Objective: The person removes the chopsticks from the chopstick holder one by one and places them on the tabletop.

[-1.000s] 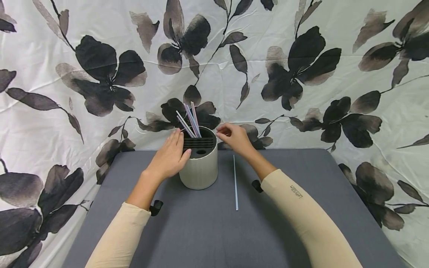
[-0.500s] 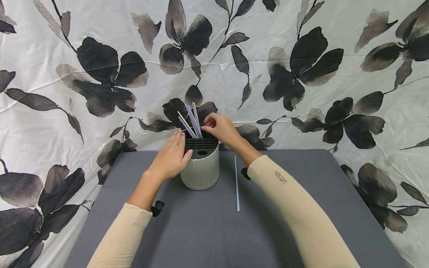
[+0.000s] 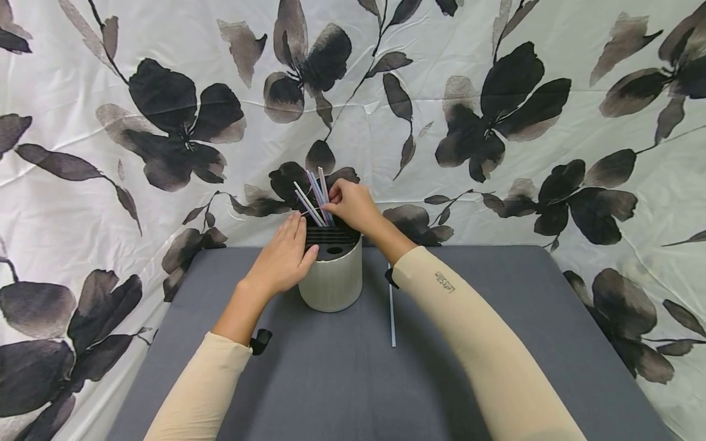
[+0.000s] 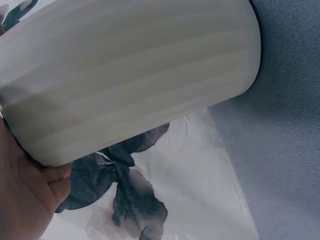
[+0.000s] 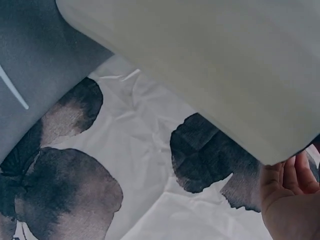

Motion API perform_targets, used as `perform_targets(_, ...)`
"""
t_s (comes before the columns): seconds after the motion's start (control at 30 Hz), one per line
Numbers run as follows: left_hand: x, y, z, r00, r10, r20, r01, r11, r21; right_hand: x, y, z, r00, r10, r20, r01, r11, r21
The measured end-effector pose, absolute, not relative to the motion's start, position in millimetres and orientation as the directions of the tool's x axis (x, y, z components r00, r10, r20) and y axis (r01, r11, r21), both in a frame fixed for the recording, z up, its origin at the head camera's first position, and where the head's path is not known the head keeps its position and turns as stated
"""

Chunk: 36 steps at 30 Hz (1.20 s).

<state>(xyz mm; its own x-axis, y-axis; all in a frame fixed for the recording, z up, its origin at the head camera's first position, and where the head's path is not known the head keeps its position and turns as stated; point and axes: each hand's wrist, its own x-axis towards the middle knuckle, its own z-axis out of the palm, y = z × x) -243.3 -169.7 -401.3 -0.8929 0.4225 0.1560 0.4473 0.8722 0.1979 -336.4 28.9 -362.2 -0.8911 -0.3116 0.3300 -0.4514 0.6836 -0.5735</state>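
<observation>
A cream cylindrical holder [image 3: 331, 285] with a black slotted top [image 3: 331, 236] stands near the table's far edge. Several thin pastel straws [image 3: 313, 196] lean upright out of its back part. My left hand [image 3: 278, 254] rests along the holder's upper left side, fingers straight and thumb over the top; the left wrist view shows part of this hand [image 4: 30, 185] at the rim. My right hand [image 3: 353, 208] is over the back right rim, fingers curled, thumb and fingertips at the straws. Whether they pinch one is hidden. Curled fingers also show in the right wrist view.
A pale blue straw [image 3: 393, 318] lies on the grey table [image 3: 342, 380] right of the holder, partly covered by my right sleeve [image 3: 463, 324]. Behind the table hangs a white cloth [image 3: 397, 184] with dark flowers.
My right hand has moved left from the holder's right rim to the straws, and its sleeve now covers part of the loose straw. My left hand has stayed on the holder.
</observation>
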Motion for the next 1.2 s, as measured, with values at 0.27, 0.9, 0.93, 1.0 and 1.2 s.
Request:
perform_targets(0.27,-242.3,-169.7,-399.5,-0.899,0.414,0.143,0.436,0.879,0.194,-337.0,22.6,-364.1,-0.881,-0.31,0.358,-0.466,0.698,-0.543)
perform_targets(0.9,-246.4,-170.0,-401.8,-0.892,0.424,0.154,0.448,0.873,0.19,-334.5,29.5,-366.4,-0.885,-0.277,0.374,-0.459,0.652,-0.603)
perform_targets(0.93,-246.6,-170.0,-401.9,-0.892,0.424,0.154,0.448,0.874,0.188,-333.7,30.4,-365.2,-0.887,-0.275,0.37,-0.455,0.649,-0.61)
perform_targets(1.0,-247.1,-170.2,-402.0,-0.893,0.424,0.151,0.447,0.875,0.186,-332.6,33.0,-362.1,-0.89,-0.269,0.367,-0.45,0.638,-0.625)
perform_targets(1.2,-248.4,-171.0,-400.5,-0.893,0.424,0.149,0.447,0.874,0.192,-329.1,43.4,-350.9,-0.894,-0.249,0.373,-0.445,0.596,-0.669)
